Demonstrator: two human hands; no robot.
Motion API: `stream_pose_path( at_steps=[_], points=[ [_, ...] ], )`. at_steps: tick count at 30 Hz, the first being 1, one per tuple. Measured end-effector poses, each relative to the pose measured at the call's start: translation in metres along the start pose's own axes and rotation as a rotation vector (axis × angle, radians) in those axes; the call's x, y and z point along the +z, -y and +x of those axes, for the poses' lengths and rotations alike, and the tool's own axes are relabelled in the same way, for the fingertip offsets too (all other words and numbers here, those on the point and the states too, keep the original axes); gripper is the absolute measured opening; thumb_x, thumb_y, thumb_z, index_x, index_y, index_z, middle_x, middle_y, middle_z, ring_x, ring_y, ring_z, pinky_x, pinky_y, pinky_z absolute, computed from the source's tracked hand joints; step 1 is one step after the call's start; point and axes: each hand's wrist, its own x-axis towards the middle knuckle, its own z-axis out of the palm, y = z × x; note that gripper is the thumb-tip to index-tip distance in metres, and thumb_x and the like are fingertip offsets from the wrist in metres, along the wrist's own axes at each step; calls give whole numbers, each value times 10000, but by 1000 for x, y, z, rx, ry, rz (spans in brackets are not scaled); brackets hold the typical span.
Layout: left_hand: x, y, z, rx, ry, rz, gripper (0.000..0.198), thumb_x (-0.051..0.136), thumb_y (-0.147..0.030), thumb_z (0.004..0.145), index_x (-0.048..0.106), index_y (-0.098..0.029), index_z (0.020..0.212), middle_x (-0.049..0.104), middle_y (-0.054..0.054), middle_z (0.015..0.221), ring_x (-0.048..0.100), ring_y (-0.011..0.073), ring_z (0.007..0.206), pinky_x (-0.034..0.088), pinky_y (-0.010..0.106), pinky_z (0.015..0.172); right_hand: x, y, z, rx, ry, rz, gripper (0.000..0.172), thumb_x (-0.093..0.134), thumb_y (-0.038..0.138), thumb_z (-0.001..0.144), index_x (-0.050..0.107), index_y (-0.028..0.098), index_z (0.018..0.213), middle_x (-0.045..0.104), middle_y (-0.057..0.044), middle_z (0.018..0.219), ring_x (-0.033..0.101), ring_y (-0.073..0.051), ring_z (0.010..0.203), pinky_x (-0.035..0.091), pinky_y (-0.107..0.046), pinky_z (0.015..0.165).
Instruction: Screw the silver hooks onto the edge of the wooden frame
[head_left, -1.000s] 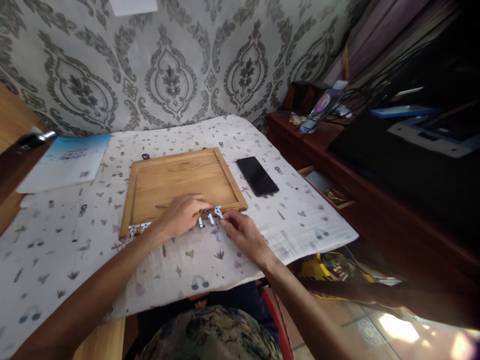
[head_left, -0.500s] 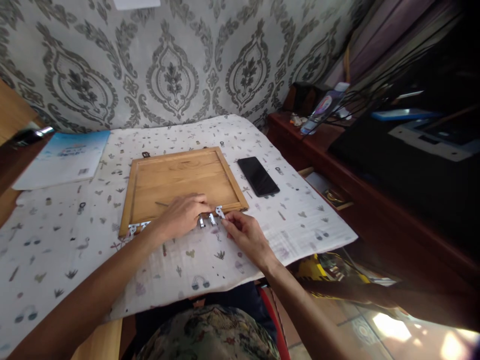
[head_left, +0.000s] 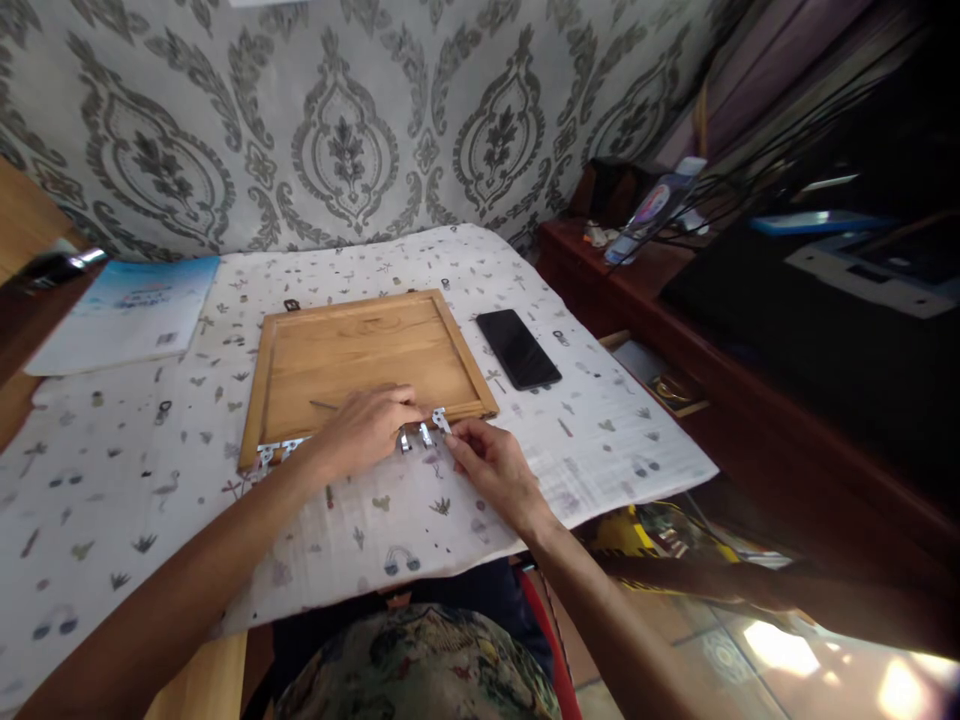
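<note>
A framed wooden panel lies flat on the patterned cloth. My left hand rests over its near edge, fingers stretched to the right and their tips close to a small shiny metal bracket. Thumb and fingertips of my right hand pinch the lower end of that bracket, which stands at the panel's near edge. Between the hands, more metal pieces hang along the same edge. Similar ones show near the left corner, partly hidden by my left forearm. A thin dark rod lies on the panel.
A black phone lies right of the panel. At the far left is a blue and white booklet. A dark red desk stands to the right, with a bottle, cables and an open drawer. A patterned wall rises behind the cloth.
The camera view has shifted slightly. Both hands stay at the panel's near edge, with the bracket in my right hand's pinch as before.
</note>
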Motion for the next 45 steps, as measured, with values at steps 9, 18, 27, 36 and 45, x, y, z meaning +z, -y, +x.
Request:
stream_pose_path(
  at_steps=[9,18,27,36,45],
  points=[
    [1,0,-1,2,-5,25,523,423,-11,910,716,-278,1251,691,46,1095,647,214,1067,479,324,801,0,-1,0,-10,-15,-10,197,561,375,871,616,202,793,540,40,559,516,-126,511,391,-259,530],
    [4,1,-1,20,-19,47,537,425,-6,907,698,-286,1275,681,40,1110,632,208,1083,479,316,800,0,-1,-1,-17,-21,3,210,569,384,879,625,199,798,550,38,552,515,-123,504,377,-251,510],
    [-3,-9,-2,11,36,155,480,419,-32,939,699,-259,1256,675,55,1108,625,217,1050,469,321,778,-3,3,-2,-17,7,39,249,586,429,893,641,200,811,581,24,596,524,-131,536,411,-262,528],
    [0,-6,-3,13,18,136,485,440,-33,938,686,-273,1280,670,51,1101,623,226,1066,476,330,786,-12,1,-2,-294,-49,-273,232,617,297,929,708,193,1115,678,-71,939,637,-178,765,523,-296,651],
    [4,-3,-2,22,2,107,483,432,-43,944,687,-278,1279,660,62,1097,622,235,1056,477,340,770,-12,-5,1,-368,-53,-333,253,609,247,931,682,203,1169,699,-71,1007,634,-156,722,550,-299,675]
  ],
)
